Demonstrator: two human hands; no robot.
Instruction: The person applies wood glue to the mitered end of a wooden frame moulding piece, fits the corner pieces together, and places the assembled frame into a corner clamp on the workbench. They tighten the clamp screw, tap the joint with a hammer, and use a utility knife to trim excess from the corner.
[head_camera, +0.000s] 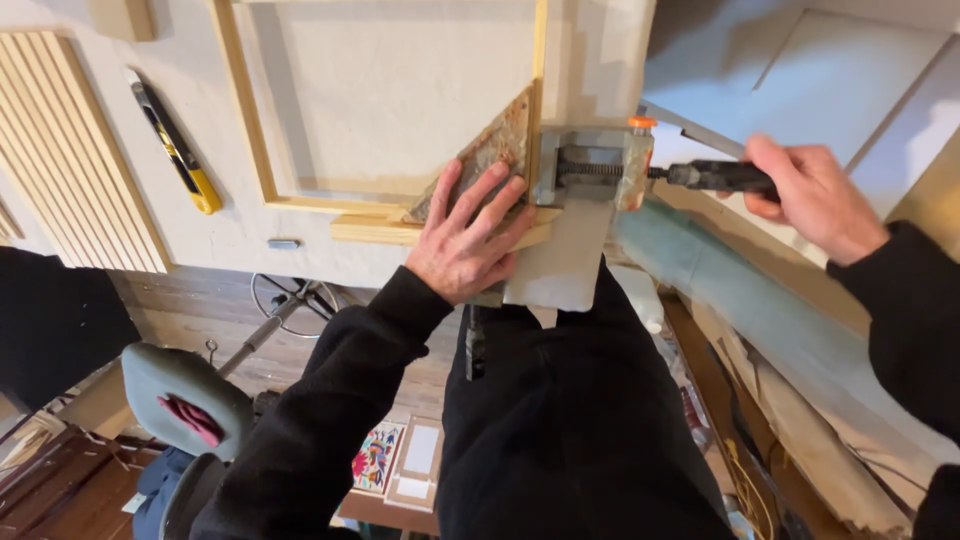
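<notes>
My left hand (468, 232) lies flat, fingers spread, on a triangular corner block (497, 143) at the lower right corner of a light wooden frame (252, 150) on the table. A metal screw clamp (592, 168) grips that corner. My right hand (812, 195) is closed around the clamp's black handle (715, 177), to the right of the frame. Both arms wear black sleeves.
A yellow and black utility knife (172, 141) lies on the pale tabletop (100, 260) left of the frame. A slatted wooden panel (82, 150) sits at the far left. A grey chair (178, 385) and wooden floor lie below; boards lean at the right (800, 340).
</notes>
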